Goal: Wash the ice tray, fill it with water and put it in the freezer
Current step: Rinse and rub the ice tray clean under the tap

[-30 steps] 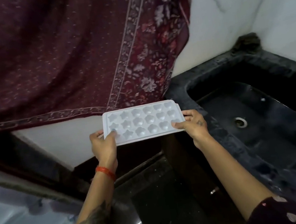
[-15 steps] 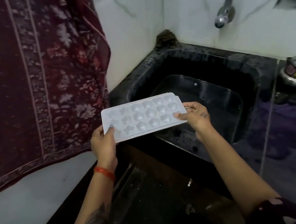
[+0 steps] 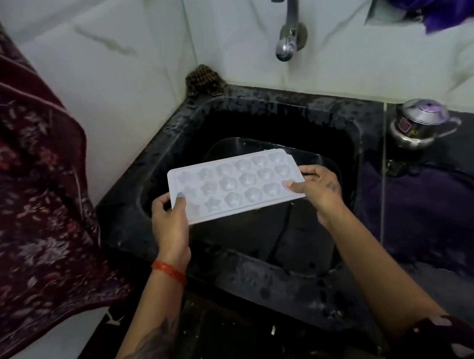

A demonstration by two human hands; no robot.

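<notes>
The white ice tray (image 3: 235,185) is held level above the black sink (image 3: 254,121), cavities up. Its left short end is pinched by the left hand (image 3: 170,217), thumb laid on top; its right short end is gripped by the right hand (image 3: 317,187) the same way, so the tray spans between both grips. A steel tap (image 3: 285,9) is seen on the wall beyond. A steel pot (image 3: 418,124) stands on the desk (image 3: 449,209) to the right.

Plenty of open room over the black stone sink (image 3: 163,147), below the curved chrome tap (image 3: 286,12). The hanging maroon floral cloth (image 3: 14,181) crowds the left side, and a small lidded steel pot (image 3: 418,126) sits on the counter to the right.
</notes>
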